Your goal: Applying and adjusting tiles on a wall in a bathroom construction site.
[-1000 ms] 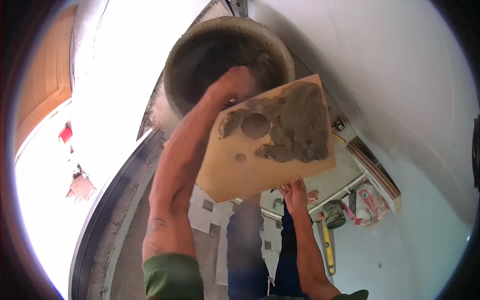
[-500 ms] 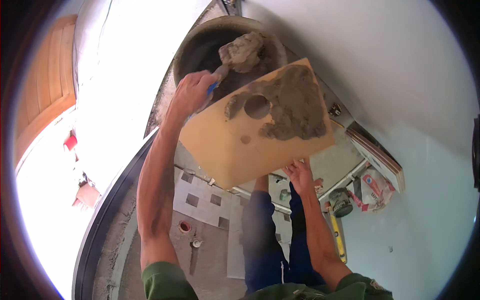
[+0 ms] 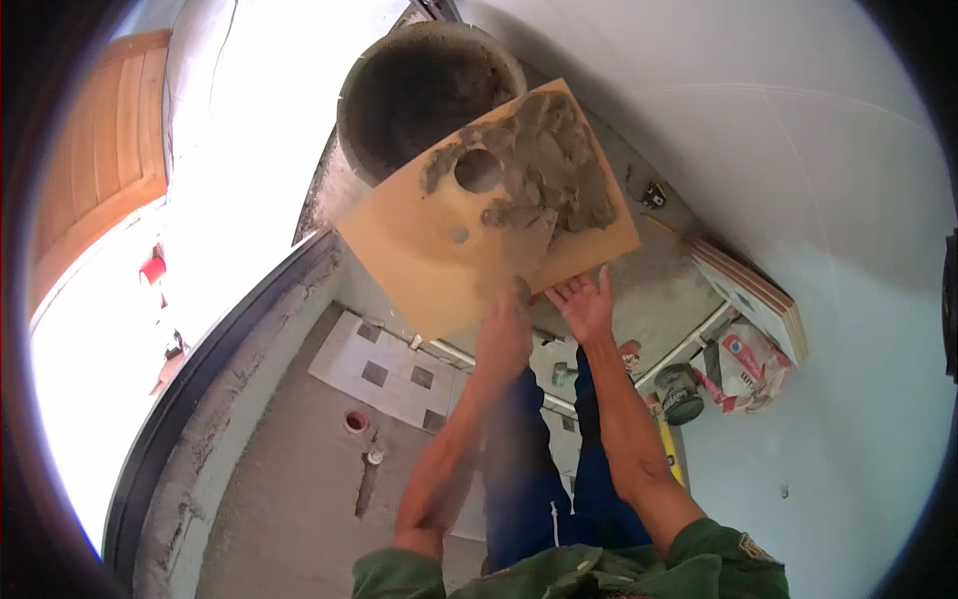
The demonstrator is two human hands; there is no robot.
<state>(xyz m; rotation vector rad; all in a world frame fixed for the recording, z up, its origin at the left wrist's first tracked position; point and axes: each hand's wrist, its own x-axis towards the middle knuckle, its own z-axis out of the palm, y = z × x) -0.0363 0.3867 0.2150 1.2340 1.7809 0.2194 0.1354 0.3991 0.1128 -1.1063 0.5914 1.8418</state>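
A tan tile (image 3: 419, 280) tilts in front of me, with a large round hole and a smaller one through it. Grey mortar (image 3: 574, 180) lies thick and ridged over its far right part and around the large hole. My left hand (image 3: 506, 329), blurred, is closed around the handle of a trowel. The trowel blade (image 3: 527, 235) rests on the near edge of the mortar, smeared with the same grey. Below the tile's near right edge, my right hand (image 3: 587, 307) supports it from underneath; some fingertips are hidden behind it.
A large round tub (image 3: 364, 150) with mortar residue stands behind the tile. Stacked tiles (image 3: 753, 299) lean by the right wall, near a bag (image 3: 748, 364), a dark can (image 3: 682, 394) and a yellow level (image 3: 671, 454). A pipe opening (image 3: 355, 422) pierces the floor at left.
My left hand has brought the trowel from over the tub back to the tile, and its lump of mortar is off the blade. The mortar on the tile is now rougher and higher.
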